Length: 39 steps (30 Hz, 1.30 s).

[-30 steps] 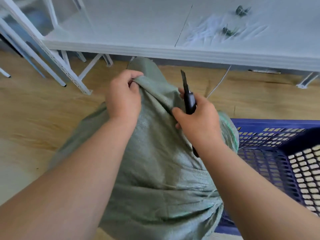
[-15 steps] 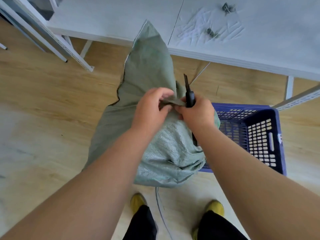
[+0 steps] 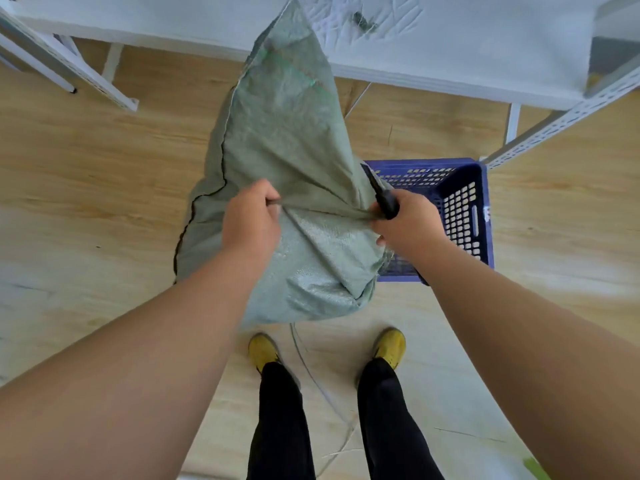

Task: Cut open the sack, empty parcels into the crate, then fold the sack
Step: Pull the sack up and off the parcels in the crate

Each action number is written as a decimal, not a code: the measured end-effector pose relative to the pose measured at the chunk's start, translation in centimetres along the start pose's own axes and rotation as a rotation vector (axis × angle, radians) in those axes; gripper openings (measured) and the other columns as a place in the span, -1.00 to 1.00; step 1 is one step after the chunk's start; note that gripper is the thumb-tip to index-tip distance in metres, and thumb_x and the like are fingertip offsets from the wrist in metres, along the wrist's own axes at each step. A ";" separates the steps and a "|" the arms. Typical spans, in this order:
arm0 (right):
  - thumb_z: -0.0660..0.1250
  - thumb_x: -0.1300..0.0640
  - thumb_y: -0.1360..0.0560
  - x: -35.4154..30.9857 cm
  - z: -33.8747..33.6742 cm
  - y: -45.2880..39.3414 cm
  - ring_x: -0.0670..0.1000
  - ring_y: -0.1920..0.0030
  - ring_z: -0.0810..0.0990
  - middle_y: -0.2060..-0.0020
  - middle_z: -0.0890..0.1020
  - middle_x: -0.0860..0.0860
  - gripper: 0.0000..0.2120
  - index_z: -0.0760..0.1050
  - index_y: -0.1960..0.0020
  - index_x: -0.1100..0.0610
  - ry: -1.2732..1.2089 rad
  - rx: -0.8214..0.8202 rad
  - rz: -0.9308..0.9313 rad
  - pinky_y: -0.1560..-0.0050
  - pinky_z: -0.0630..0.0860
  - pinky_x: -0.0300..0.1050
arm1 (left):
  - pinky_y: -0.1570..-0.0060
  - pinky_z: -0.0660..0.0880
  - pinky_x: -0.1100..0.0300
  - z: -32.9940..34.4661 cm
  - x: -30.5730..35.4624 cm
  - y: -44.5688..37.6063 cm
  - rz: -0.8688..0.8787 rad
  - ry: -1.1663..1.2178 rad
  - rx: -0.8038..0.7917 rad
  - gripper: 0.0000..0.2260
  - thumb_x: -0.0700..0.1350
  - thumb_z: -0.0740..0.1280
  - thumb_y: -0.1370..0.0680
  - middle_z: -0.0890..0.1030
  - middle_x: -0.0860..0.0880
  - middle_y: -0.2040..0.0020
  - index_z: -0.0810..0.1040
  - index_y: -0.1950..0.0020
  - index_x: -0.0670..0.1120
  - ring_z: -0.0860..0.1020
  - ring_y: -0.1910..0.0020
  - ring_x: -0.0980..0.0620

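Note:
A green woven sack (image 3: 287,140) hangs lifted off the floor in front of me, its far end up near the white table. My left hand (image 3: 251,216) grips a fold of the sack's edge. My right hand (image 3: 403,220) pinches the same edge further right and also holds a black knife (image 3: 382,195) whose blade lies against the fabric. The edge is stretched taut between both hands. A blue slotted crate (image 3: 464,206) stands on the floor to the right, partly covered by the sack. No parcels show.
A white table (image 3: 467,46) with scraps on it spans the top. White slotted metal shelf struts (image 3: 561,116) cross at the right and top left. My yellow shoes (image 3: 389,344) stand on the wooden floor, a thin loose cord between them.
The camera has risen and the sack has come up with it. My hands, close together before, have moved apart and pulled the sack's edge taut.

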State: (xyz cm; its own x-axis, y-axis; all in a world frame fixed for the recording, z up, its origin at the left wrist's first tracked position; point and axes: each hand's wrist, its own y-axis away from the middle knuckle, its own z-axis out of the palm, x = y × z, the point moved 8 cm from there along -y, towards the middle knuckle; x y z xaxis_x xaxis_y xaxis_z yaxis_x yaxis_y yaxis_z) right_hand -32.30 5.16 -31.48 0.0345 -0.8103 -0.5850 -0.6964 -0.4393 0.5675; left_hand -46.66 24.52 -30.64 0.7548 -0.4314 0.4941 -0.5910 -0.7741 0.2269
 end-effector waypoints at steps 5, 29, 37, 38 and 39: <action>0.42 0.24 -0.44 -2.4 0.3 1.6 -0.02 0.45 0.58 0.19 0.65 0.10 -0.80 0.52 -0.05 0.11 -0.279 -0.125 -0.025 0.38 0.59 -0.10 | 0.21 0.29 0.30 -0.9 4.5 1.0 0.176 0.115 -0.014 -0.91 -0.29 0.30 -0.51 0.58 -0.01 0.11 0.54 0.04 -0.14 0.49 0.15 0.05; 0.11 0.45 -0.52 0.2 -2.6 3.2 0.00 0.18 0.55 -0.04 0.57 0.10 -0.49 0.19 -0.43 0.17 -0.817 -0.121 0.286 0.18 0.59 -0.12 | 0.14 0.39 0.17 0.0 10.1 3.4 0.191 0.013 -0.066 -0.94 -0.27 0.31 -0.52 0.56 -0.04 0.04 0.55 0.06 -0.14 0.51 0.10 -0.02; 0.39 0.28 -0.44 -0.1 -3.7 4.1 -0.06 0.23 0.52 -0.07 0.59 -0.03 -0.52 0.37 -0.31 0.09 -0.495 -0.159 0.062 0.25 0.53 -0.14 | 0.23 0.35 0.18 0.4 11.2 5.1 0.144 -0.025 -0.113 -0.94 -0.24 0.33 -0.53 0.56 -0.01 0.05 0.54 0.10 -0.09 0.51 0.13 -0.03; 0.43 0.23 -0.41 -0.7 -3.7 3.9 -0.04 0.22 0.53 -0.06 0.59 -0.05 -0.52 0.40 -0.29 0.06 -0.399 -0.153 0.010 0.20 0.55 -0.09 | 0.23 0.39 0.16 0.2 11.3 5.2 0.132 -0.026 -0.120 -0.94 -0.23 0.33 -0.54 0.56 -0.02 0.04 0.54 0.10 -0.09 0.53 0.13 -0.04; 0.42 0.23 -0.39 -1.4 -3.7 3.7 -0.01 0.19 0.55 -0.04 0.59 -0.03 -0.51 0.42 -0.28 0.05 -0.314 -0.142 -0.038 0.13 0.58 -0.04 | 0.21 0.43 0.13 0.1 11.3 5.3 0.125 -0.024 -0.126 -0.94 -0.23 0.33 -0.54 0.57 -0.02 0.04 0.54 0.10 -0.08 0.53 0.11 -0.04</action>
State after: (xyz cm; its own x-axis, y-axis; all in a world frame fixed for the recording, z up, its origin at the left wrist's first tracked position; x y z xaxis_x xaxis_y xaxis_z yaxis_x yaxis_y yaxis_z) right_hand -32.21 3.26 -26.40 -0.1795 -0.6433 -0.7443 -0.5913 -0.5340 0.6042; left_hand -41.24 15.48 -23.91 0.6792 -0.5324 0.5053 -0.7103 -0.6503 0.2694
